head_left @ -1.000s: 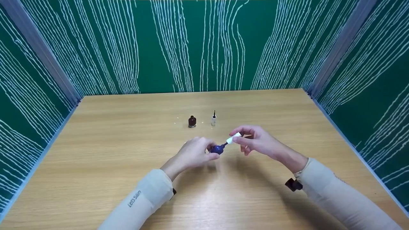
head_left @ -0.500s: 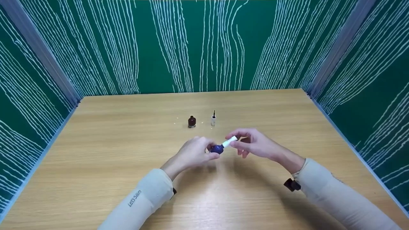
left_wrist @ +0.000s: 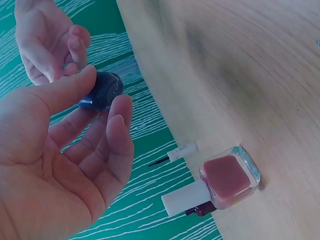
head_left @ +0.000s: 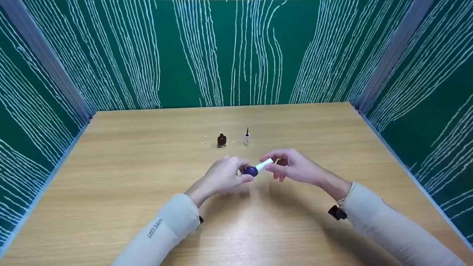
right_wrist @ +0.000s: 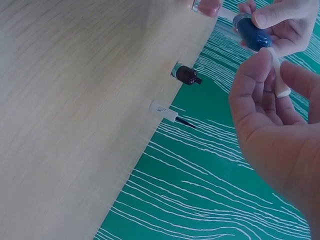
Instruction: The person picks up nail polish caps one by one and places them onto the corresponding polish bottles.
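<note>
My left hand [head_left: 223, 173] holds a rounded dark blue nail polish bottle [head_left: 251, 171] between thumb and fingers, a little above the table. A white cap [head_left: 264, 164] sits at the bottle's neck, and my right hand [head_left: 295, 166] pinches it between thumb and fingers. Bottle and cap lie tilted, with the cap pointing up to the right. In the right wrist view the cap [right_wrist: 280, 80] meets the blue bottle [right_wrist: 251, 33] end to end, its brush hidden. The left wrist view shows the bottle's base [left_wrist: 114, 90] turned toward the camera.
Behind the hands, a dark red polish bottle [head_left: 221, 140] without a cap stands on the wooden table [head_left: 147, 147]. Beside it a white cap [head_left: 247, 139] stands with its brush up. A pink polish bottle [left_wrist: 227, 177] with a white cap shows in the left wrist view.
My right hand has moved down and left, bringing the white cap onto the blue bottle's neck; the dark brush stem seen before is now out of sight. The left hand has barely moved.
</note>
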Action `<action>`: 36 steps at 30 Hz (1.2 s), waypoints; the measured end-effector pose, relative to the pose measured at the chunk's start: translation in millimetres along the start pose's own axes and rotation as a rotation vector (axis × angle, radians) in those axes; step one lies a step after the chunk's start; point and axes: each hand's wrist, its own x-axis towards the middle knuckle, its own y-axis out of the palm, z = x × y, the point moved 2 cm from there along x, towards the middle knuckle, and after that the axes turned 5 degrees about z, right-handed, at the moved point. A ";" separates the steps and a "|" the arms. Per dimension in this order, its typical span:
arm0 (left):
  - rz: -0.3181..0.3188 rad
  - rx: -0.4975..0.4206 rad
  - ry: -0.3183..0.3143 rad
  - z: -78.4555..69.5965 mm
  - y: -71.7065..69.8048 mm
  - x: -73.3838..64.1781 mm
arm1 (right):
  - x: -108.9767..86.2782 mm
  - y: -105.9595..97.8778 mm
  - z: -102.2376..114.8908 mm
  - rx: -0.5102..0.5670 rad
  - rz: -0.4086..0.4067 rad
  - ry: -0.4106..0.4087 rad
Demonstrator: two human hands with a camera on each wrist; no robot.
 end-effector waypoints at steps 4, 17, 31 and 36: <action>-0.001 0.006 0.003 -0.3 0.0 -0.3 | 0.4 0.9 2.0 -0.043 -0.011 0.011; -0.024 0.062 0.024 1.5 0.8 0.1 | 3.5 7.4 1.0 -0.113 -0.046 0.066; -0.018 0.091 0.051 -2.6 2.3 -0.2 | 5.9 12.9 -1.4 -0.185 -0.074 0.167; -0.015 0.084 0.042 0.3 4.8 0.0 | 6.0 12.7 -0.3 -0.157 -0.045 0.186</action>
